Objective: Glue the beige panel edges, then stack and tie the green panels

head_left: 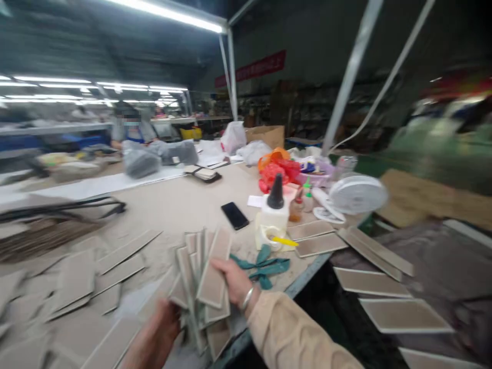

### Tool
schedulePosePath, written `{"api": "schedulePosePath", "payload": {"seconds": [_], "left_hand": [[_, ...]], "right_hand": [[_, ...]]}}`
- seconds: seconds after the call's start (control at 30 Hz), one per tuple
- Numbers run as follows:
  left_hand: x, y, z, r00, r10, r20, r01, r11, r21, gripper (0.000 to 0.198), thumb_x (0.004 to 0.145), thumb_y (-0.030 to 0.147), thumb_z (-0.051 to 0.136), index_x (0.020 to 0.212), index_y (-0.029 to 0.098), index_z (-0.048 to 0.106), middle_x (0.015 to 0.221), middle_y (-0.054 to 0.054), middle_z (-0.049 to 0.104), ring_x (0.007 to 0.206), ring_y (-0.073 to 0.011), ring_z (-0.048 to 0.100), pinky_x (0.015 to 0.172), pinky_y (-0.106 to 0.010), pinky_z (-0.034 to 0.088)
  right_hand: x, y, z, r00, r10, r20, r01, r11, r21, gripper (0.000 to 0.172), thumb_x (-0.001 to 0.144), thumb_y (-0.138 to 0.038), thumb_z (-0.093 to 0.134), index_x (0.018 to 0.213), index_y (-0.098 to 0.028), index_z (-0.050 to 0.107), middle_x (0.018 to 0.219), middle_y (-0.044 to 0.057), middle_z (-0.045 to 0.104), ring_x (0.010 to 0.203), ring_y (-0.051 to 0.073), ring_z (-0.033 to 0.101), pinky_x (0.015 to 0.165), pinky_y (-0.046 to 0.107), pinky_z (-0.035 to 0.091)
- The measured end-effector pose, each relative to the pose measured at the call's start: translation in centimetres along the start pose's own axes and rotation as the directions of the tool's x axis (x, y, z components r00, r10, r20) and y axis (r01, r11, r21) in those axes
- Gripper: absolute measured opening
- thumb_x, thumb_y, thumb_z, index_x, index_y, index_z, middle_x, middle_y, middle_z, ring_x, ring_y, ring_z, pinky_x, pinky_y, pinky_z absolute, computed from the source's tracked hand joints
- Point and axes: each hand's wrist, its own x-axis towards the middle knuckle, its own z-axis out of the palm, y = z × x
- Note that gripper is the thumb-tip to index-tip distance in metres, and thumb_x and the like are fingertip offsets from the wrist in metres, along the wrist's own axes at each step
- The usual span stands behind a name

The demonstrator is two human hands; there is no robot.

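Note:
Both my hands hold a fanned stack of grey-brown cardboard strips [203, 277] above the near edge of the worktable [180, 205]. My right hand [234, 279], with a silver bangle and a beige sleeve, grips the stack from the right, thumb on the front strip. From below, my left hand [156, 338] closes on the stack's lower edge. More loose strips [96, 277] lie scattered on the table to the left. The picture is smeared by motion.
A white glue bottle with a black nozzle [273, 215], a black phone [234, 215], green scissors [265, 266], a white fan [355, 195] and red bags [279, 171] sit at right. Strips [371, 282] lie beyond the table edge. A person in grey sleeves [154, 154] works at the far end.

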Motion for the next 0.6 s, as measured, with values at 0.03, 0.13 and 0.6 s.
{"api": "schedulePosePath", "payload": {"seconds": [0.03, 0.13, 0.6], "left_hand": [[-0.6, -0.1, -0.2, 1.0, 0.002, 0.017, -0.002, 0.999, -0.038, 0.054, 0.067, 0.063, 0.07, 0.096, 0.018, 0.069, 0.1, -0.01, 0.068, 0.093, -0.0262, 0.061, 0.072, -0.036, 0.054], [-0.8, 0.1, -0.1, 0.995, 0.034, 0.09, -0.025, 0.994, -0.106, 0.056, 0.071, 0.063, 0.066, 0.103, 0.017, 0.069, 0.093, -0.008, 0.07, 0.082, -0.0206, 0.061, 0.067, -0.028, 0.05], [-1.6, 0.6, -0.9, 0.982, 0.056, 0.18, -0.035, 0.992, -0.119, 0.045, 0.076, 0.048, 0.069, 0.11, 0.018, 0.066, 0.09, -0.006, 0.068, 0.072, -0.0156, 0.061, 0.063, -0.024, 0.047]], "right_hand": [[0.0, -0.1, -0.3, 1.0, 0.016, 0.019, -0.016, 1.0, 0.011, 0.037, 0.054, -0.034, 0.08, 0.083, -0.015, 0.065, 0.063, -0.001, 0.067, 0.056, 0.015, 0.061, 0.059, 0.028, 0.05], [0.6, 0.2, -1.2, 0.996, 0.068, 0.066, -0.069, 0.997, 0.025, 0.034, 0.059, -0.032, 0.079, 0.085, -0.016, 0.066, 0.064, 0.0, 0.068, 0.055, 0.015, 0.062, 0.054, 0.026, 0.049], [0.4, 1.0, -1.4, 0.997, 0.051, 0.058, -0.046, 0.996, -0.079, 0.046, 0.063, -0.03, 0.079, 0.104, -0.02, 0.061, 0.081, 0.002, 0.072, 0.065, 0.018, 0.067, 0.059, 0.029, 0.054]]}}
